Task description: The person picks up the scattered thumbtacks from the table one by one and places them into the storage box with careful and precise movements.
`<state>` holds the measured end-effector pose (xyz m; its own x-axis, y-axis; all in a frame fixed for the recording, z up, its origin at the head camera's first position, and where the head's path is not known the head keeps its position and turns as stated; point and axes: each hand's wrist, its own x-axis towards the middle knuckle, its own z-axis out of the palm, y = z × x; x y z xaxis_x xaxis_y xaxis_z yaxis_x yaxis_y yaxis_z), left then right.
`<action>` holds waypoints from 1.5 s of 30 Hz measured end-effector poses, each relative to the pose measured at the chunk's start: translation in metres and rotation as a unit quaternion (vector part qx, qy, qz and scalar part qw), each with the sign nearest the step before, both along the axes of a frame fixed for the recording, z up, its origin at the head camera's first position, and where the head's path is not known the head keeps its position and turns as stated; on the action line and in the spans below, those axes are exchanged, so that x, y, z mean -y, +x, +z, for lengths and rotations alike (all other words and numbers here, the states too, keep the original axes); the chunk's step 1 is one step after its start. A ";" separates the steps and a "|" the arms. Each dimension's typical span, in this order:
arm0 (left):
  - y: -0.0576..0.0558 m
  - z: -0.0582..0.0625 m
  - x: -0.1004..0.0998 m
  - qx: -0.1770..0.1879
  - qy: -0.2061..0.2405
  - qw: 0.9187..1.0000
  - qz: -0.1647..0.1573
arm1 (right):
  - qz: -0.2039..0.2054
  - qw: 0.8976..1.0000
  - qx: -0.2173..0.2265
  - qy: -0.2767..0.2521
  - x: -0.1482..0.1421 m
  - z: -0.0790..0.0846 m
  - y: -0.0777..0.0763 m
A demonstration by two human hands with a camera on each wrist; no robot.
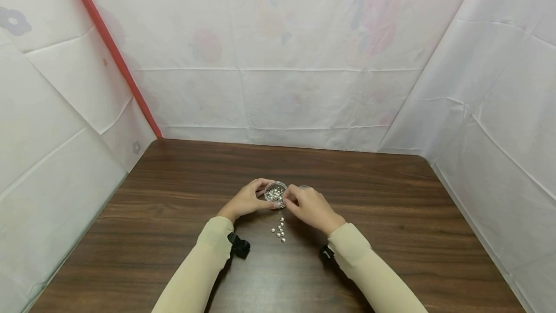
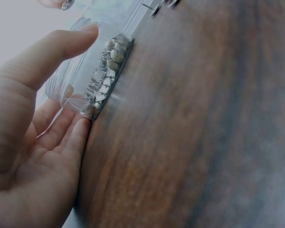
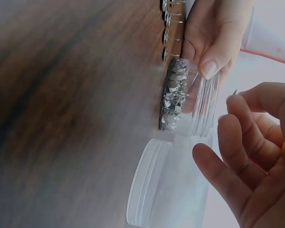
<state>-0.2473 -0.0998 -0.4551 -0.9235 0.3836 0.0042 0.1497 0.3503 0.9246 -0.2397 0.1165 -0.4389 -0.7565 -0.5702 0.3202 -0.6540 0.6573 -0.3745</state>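
Note:
A clear round jar (image 1: pixel 275 185) partly filled with silver thumbtacks (image 3: pixel 172 97) stands on the table. My left hand (image 1: pixel 246 200) grips the jar from its left side, thumb near the front and fingers round the far side. Just over the jar's right rim, my right hand (image 1: pixel 313 206) pinches a thumbtack (image 2: pixel 67 4) between thumb and index finger; only its tip shows in the right wrist view. Several loose thumbtacks (image 1: pixel 279 234) lie in front of the jar, points up where the right wrist view shows them.
The jar's clear lid (image 3: pixel 149 185) lies to the right of the jar, mostly hidden behind my right hand in the head view. The brown wooden table (image 1: pixel 182 173) is bounded by white cloth walls (image 1: pixel 321 100) at the back and sides.

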 end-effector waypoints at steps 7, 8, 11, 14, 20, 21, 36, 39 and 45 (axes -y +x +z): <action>0.000 0.001 0.000 0.003 -0.007 1.000 -0.001 | -0.022 0.999 0.018 0.021 0.005 -0.001 -0.008; -0.001 0.001 0.001 0.004 -0.008 1.000 -0.002 | -0.024 0.999 0.018 0.022 0.006 -0.001 -0.009; -0.001 0.001 0.001 0.007 -0.012 1.000 -0.005 | -0.030 0.999 0.015 0.025 0.007 -0.002 -0.012; -0.001 0.001 0.001 0.006 -0.014 1.000 -0.003 | -0.036 0.999 0.013 0.028 0.009 -0.003 -0.016; -0.001 0.000 0.001 0.005 -0.019 1.000 0.004 | -0.048 0.998 0.018 0.031 0.012 -0.005 -0.022; 0.000 -0.001 0.001 0.004 -0.020 1.000 0.005 | -0.050 0.998 0.021 0.032 0.013 -0.005 -0.022; 0.000 0.000 0.000 0.000 -0.018 1.000 0.009 | -0.051 0.997 0.041 0.051 0.013 -0.004 -0.022; 0.001 0.000 0.000 -0.003 -0.014 1.000 0.009 | -0.045 0.997 0.041 0.048 0.011 -0.002 -0.018; 0.000 -0.001 -0.001 -0.004 -0.012 1.000 0.009 | -0.039 0.997 0.049 0.052 0.004 -0.001 -0.009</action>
<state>-0.2478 -0.0991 -0.4565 -0.9302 0.3670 0.0037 0.1512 0.3742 0.9149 -0.2485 0.1121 -0.4400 -0.8241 -0.5354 0.1851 -0.5637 0.7429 -0.3610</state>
